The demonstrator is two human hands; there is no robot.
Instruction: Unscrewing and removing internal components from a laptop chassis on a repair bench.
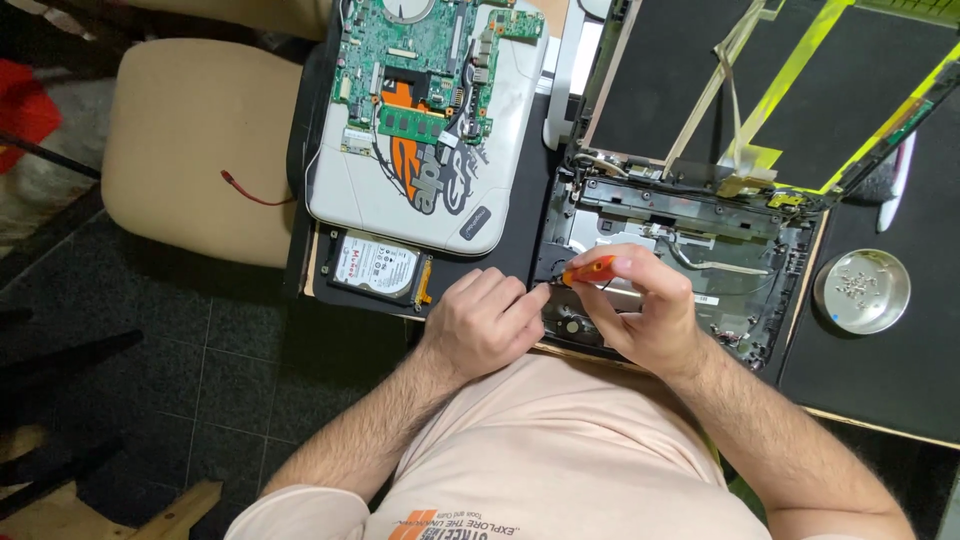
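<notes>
right hand (645, 305) pinching orange screwdriver (590, 269) | left hand (485, 320) curled, fingertips steadying tip | black plastic laptop base (740, 270)

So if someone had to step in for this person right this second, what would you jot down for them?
Right hand: holds an orange-handled screwdriver, tip at the front left corner of the opened laptop base.
Left hand: fist resting at that same corner, steadying.
Done: green circuit board lies on the white laptop lid; hard drive is out beside it; loose screws sit in the round metal dish.
Left: the base is still being worked on at that corner.
</notes>
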